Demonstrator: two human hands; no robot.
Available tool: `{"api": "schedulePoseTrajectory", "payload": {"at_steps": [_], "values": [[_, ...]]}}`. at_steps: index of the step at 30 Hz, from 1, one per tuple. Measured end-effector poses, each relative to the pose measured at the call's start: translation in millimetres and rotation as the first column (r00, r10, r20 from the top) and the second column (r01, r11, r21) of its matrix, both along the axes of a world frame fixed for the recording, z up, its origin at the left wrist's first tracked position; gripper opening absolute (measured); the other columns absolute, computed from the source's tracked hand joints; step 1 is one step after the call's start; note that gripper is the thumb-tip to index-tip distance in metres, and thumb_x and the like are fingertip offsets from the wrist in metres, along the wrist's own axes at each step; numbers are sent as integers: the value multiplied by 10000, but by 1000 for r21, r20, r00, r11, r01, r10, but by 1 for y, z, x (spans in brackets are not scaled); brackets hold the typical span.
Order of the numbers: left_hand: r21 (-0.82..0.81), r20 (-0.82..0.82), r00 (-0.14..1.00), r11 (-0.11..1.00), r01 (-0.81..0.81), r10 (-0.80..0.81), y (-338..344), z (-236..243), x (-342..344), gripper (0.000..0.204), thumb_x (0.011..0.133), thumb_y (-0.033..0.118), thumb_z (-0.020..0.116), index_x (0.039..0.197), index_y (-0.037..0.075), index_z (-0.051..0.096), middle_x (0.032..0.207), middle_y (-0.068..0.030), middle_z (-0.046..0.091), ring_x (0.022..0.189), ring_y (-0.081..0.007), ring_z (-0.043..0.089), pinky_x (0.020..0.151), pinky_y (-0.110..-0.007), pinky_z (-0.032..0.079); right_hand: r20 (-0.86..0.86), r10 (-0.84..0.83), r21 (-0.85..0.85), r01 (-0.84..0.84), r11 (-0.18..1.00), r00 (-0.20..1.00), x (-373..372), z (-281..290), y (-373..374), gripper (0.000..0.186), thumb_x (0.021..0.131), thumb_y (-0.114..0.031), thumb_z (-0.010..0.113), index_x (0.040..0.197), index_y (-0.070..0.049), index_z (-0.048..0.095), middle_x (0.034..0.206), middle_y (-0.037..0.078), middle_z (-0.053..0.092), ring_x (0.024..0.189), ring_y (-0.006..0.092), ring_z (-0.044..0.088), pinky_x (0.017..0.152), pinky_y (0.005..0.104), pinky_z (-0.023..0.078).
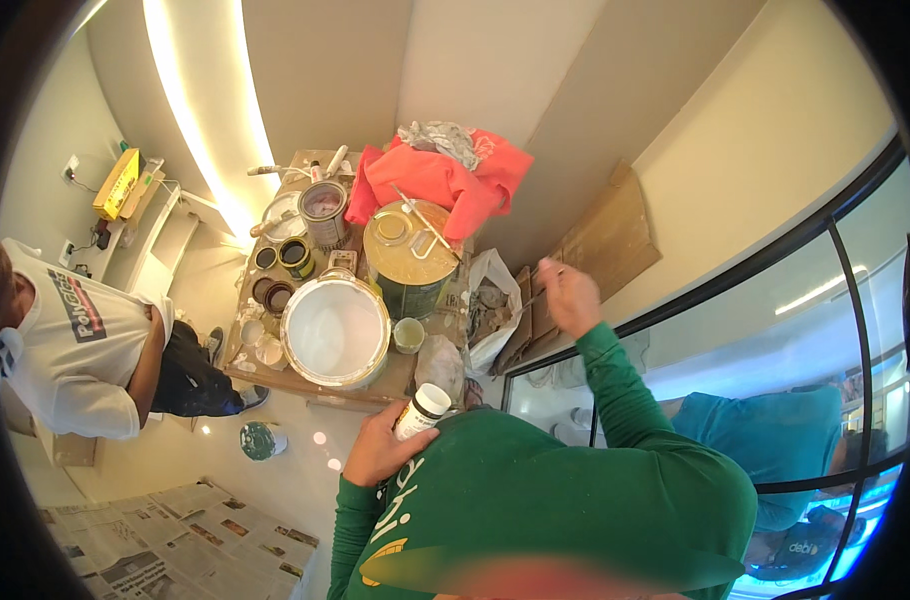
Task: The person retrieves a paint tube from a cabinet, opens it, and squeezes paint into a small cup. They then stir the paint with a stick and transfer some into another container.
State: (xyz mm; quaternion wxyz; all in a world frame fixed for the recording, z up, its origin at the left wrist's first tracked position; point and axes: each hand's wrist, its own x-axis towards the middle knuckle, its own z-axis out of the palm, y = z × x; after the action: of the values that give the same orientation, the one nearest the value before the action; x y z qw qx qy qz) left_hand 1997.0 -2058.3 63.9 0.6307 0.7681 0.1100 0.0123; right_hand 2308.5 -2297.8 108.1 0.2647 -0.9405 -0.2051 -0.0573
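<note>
My left hand (377,447) is wrapped round a white plastic bottle (430,403) with a white cap, held close to my chest in front of the table (320,388). Off to the right, my right hand (573,300) is raised with its fingers curled together; whatever they may hold is too small to make out. Nearest the bottle, a crumpled clear plastic bag (439,364) and a small cup of pale liquid (408,336) sit at the table's front edge. Left of them stands a big white bucket (335,332) with white paint inside.
A large metal can (412,250) carries a paintbrush (420,218) on its lid, beside a red cloth (445,180). Small paint cans (296,257) crowd the table's left. A person in a white shirt (85,340) stands left. Glass panels (775,330) curve along the right; newspaper (190,545) covers the floor.
</note>
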Motion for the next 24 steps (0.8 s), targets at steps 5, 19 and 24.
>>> {"api": "schedulePoseTrajectory", "payload": {"at_steps": [5,19,24], "values": [[20,-54,996,998,-64,65,4,-1,-16,523,867,275,859,1257,-27,685,1048,-205,778,935,-281,762,857,-392,582,222,-196,242,140,960,955,49,62,-30,408,1124,-378,542,1060,-34,750,896,200,739,839,366,727,783,442,564],[152,-162,820,835,-529,549,-85,16,3,443,870,213,848,1185,-51,686,984,-205,787,867,-256,765,799,-399,590,509,474,240,-648,723,718,267,73,283,387,1095,-283,537,1373,-43,660,1253,224,725,1176,404,676,1015,481,533],[45,-265,643,675,-736,719,-134,14,18,371,886,152,827,1155,-51,671,931,-164,775,816,-183,706,772,-372,574,432,440,193,-557,808,788,319,64,346,426,1098,-326,508,1366,-28,655,1182,240,744,1120,425,700,976,520,549]]}}
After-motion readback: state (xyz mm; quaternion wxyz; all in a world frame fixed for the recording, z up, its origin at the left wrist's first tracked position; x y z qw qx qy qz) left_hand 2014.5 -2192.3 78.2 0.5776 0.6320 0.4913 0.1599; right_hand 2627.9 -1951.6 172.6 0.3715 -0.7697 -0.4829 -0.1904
